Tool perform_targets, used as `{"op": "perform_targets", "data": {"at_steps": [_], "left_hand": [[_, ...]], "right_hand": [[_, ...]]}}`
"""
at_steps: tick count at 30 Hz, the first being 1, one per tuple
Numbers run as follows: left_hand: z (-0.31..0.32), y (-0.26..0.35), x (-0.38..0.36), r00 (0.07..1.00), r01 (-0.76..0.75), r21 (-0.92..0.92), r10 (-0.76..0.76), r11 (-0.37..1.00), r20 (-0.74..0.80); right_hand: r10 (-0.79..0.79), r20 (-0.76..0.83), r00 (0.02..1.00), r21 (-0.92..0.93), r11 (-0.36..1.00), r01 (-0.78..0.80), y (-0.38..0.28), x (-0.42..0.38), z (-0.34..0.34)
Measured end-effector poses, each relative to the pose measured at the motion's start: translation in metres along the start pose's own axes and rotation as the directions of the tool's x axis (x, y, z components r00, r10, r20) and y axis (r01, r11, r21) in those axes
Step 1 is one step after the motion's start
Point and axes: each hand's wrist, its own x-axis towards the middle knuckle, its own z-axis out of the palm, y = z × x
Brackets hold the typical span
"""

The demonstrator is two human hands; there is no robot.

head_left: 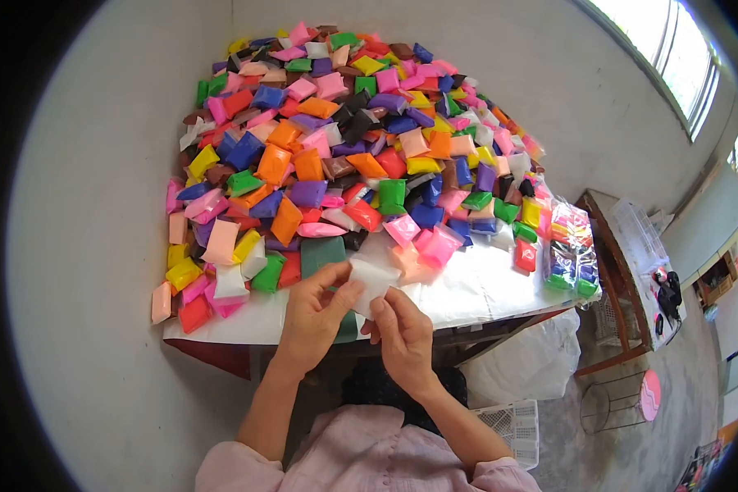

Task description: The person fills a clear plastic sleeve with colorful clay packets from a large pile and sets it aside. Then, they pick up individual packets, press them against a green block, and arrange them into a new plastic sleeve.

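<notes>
A small white packet [374, 283] is held between my two hands above the front edge of the table. My left hand [318, 316] pinches its left side with thumb and fingers. On its lower right corner, the fingers of my right hand [400, 330] are closed. Just beyond the hands, a big heap of coloured packets [303, 164] in pink, orange, blue, green and other colours covers much of the table. Pink and peach packets [428, 250] lie nearest the white one. A dark green piece [323, 253] shows behind my left hand.
Clear bags of coloured packets [572, 246] stand at the table's right end. Below hangs a white plastic bag [526, 357], with a white crate [512, 426] near it. Farther right are a second table [611, 238] and a pink-topped stool [649, 395]. A wall borders the left.
</notes>
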Motion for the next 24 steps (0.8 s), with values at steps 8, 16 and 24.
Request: {"op": "perform_targets", "data": {"at_steps": [8, 16, 24], "left_hand": [[0.009, -0.010, 0.001, 1.000, 0.003, -0.098, -0.003, 0.995, -0.003], [0.016, -0.010, 0.008, 1.000, -0.006, -0.152, 0.004, 0.988, -0.011], [0.020, -0.022, 0.009, 0.998, -0.010, -0.198, -0.001, 0.980, -0.058]], "right_hand": [[0.035, -0.007, 0.999, 0.156, 0.987, -0.034, 0.010, 0.000, -0.007], [-0.030, 0.005, 1.000, -0.056, 0.998, 0.030, 0.011, 0.002, -0.023], [0.065, 0.082, 0.995, -0.096, 0.994, -0.057, -0.002, 0.004, -0.040]]}}
